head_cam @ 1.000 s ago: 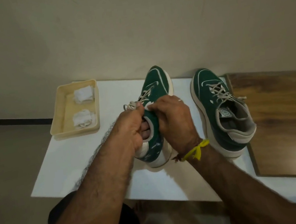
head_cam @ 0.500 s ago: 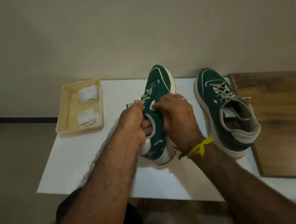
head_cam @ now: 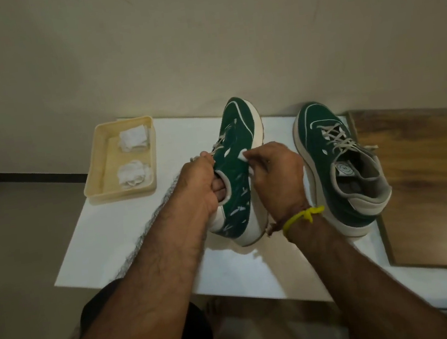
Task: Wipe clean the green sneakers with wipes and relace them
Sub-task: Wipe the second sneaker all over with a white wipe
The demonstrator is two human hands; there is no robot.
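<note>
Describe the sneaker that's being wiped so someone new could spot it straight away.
On the white table, right of the cream tray, two green sneakers lie. It is the left one, tipped on its side, gripped by both hands; the other sneaker stands flat, untouched.

A tray holding two wipes sits left of both sneakers on the table.

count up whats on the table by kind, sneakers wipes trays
green sneakers: 2, one tipped on its side and held by the left hand, one standing upright
wipes: 3, two crumpled in the tray, one under the right hand
tray: 1
total: 6
</note>
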